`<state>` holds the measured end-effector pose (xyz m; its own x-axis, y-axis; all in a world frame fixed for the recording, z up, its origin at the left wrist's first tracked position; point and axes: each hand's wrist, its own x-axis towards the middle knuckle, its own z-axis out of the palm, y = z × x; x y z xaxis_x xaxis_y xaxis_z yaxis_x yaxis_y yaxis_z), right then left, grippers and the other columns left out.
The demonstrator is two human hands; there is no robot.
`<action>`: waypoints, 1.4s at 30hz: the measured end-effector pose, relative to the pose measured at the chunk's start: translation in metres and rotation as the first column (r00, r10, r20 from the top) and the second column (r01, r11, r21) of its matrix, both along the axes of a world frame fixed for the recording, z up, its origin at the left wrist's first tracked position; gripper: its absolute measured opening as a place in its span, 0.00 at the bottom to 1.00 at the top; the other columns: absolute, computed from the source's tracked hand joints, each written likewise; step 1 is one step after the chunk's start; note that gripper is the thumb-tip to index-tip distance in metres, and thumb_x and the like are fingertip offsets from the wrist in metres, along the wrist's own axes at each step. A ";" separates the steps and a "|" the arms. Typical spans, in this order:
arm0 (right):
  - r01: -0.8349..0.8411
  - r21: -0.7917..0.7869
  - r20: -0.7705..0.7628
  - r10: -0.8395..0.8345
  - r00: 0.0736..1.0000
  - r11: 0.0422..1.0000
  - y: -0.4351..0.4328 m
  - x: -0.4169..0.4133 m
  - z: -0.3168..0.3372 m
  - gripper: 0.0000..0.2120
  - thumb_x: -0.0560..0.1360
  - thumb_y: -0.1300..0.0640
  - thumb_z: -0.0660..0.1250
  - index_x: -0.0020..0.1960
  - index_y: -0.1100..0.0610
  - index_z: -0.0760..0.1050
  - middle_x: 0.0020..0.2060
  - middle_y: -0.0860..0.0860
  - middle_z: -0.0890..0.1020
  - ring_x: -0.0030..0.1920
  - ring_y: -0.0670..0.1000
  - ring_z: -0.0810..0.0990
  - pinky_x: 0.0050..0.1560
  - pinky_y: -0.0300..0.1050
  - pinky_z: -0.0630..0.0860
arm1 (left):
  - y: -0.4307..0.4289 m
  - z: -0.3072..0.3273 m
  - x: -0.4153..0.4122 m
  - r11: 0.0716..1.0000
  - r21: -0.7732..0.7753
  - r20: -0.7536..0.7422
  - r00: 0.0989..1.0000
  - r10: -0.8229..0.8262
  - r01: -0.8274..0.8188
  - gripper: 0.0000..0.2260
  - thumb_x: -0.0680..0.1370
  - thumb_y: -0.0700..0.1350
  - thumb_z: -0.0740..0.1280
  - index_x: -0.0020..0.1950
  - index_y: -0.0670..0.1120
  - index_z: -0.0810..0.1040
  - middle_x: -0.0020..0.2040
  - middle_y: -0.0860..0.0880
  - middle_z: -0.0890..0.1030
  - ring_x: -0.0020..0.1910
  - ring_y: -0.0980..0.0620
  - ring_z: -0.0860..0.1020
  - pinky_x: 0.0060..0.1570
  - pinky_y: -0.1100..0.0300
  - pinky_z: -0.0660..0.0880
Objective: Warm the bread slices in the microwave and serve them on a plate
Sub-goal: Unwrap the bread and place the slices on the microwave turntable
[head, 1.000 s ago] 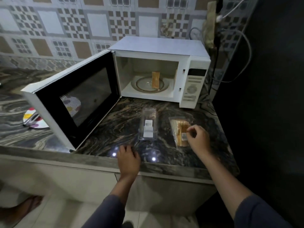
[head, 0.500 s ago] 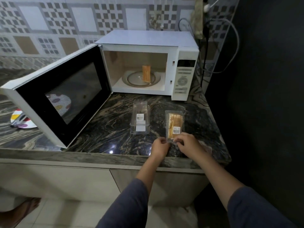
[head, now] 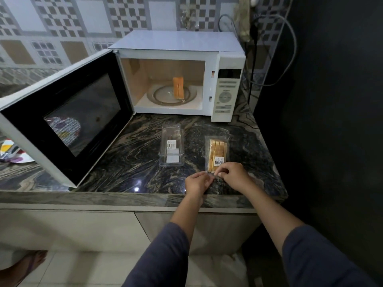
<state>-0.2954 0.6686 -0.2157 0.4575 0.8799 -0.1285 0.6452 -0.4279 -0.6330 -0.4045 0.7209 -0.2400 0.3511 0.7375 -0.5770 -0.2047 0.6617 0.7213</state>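
Note:
A white microwave (head: 178, 46) stands at the back of the dark marble counter with its door (head: 68, 119) swung wide open to the left. Bread slices (head: 178, 88) stand upright on its glass turntable (head: 161, 96). On the counter in front lies a clear plastic pack of bread slices (head: 216, 151) with a barcode label. My left hand (head: 196, 183) and my right hand (head: 233, 176) both pinch the near end of that pack's wrapper. A colourful plate (head: 12, 154) shows at the far left, partly behind the door.
An empty clear plastic tray (head: 171, 149) with a label lies left of the bread pack. A cable (head: 288, 50) hangs beside the microwave against a dark wall on the right. The counter edge (head: 124, 198) runs just below my hands. A foot (head: 22, 266) is on the floor.
My left hand moved from the counter's front edge over to the bread pack. Both hands now pinch its near end. The view shifted slightly left and closer.

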 end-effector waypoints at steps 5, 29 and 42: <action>-0.051 -0.064 -0.036 0.049 0.998 0.997 0.003 0.006 0.011 0.09 0.74 0.65 0.66 0.39 0.55 0.81 0.48 0.52 0.82 0.51 0.48 0.77 0.54 0.41 0.71 | -0.001 0.001 0.000 1.000 -0.027 -0.002 1.000 0.016 -0.016 0.07 0.73 0.26 0.64 0.41 0.36 0.75 0.39 0.38 0.78 0.39 0.46 0.79 0.35 0.65 0.80; 0.170 0.516 0.304 -0.365 0.880 0.840 0.036 0.018 0.091 0.06 0.76 0.55 0.65 0.47 0.58 0.75 0.46 0.54 0.73 0.51 0.54 0.71 0.45 0.43 0.67 | -0.001 -0.006 -0.012 0.998 0.039 0.035 0.999 -0.041 0.040 0.12 0.73 0.30 0.67 0.56 0.31 0.75 0.47 0.37 0.80 0.48 0.45 0.80 0.50 0.62 0.78; 0.291 0.241 0.065 -0.315 0.947 0.926 0.054 -0.001 0.051 0.17 0.76 0.55 0.63 0.62 0.62 0.68 0.61 0.57 0.72 0.56 0.55 0.74 0.49 0.45 0.71 | -0.001 -0.004 -0.010 0.999 0.034 0.027 0.999 -0.041 0.040 0.12 0.74 0.29 0.66 0.57 0.30 0.75 0.40 0.42 0.80 0.40 0.51 0.79 0.37 0.70 0.78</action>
<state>-0.2966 0.7229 -0.1646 0.7068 0.6976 0.1174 0.5727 -0.4669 -0.6738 -0.4144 0.7200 -0.2444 0.3966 0.7408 -0.5421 -0.1979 0.6457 0.7375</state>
